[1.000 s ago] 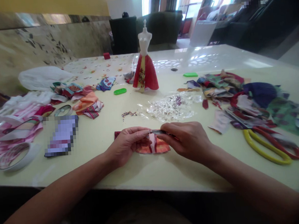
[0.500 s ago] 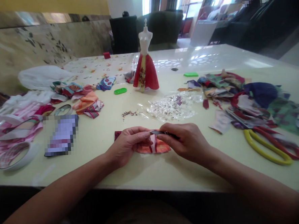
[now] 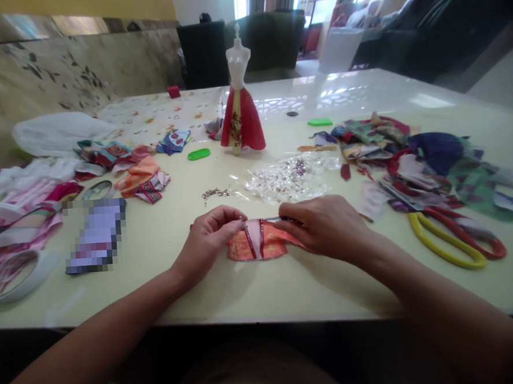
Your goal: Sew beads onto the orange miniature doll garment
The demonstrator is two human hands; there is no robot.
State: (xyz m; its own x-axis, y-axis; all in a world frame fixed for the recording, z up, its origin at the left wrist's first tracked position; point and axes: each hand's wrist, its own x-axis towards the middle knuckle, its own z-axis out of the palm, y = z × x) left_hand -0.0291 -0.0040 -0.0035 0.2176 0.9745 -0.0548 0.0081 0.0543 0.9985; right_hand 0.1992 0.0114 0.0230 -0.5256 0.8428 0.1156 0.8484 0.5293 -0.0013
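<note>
Meanwhile, a small orange-and-red fabric piece [image 3: 253, 243] is laid on the cream worktop [image 3: 297, 288], pinched at its top edge by the left hand [image 3: 207, 238], a thin dark tool [image 3: 284, 218] pinched by the right hand [image 3: 323, 225].

**Orange cloth with red stripes, among bright scraps**

The orange cloth [image 3: 266, 243] is mottled, with two dark red stripes edging a pale panel. The dress [image 3: 241, 123] has a red skirt and a yellow front panel patterned with dark red flowers, on a white mannequin [image 3: 237, 57]. The scissors [image 3: 448, 244] have one yellow handle and one red. The tablecloth [image 3: 156, 116] is white with small orange flecks, the nearby strip [image 3: 199, 154] bright green, and one scrap [image 3: 436, 148] navy.
</note>
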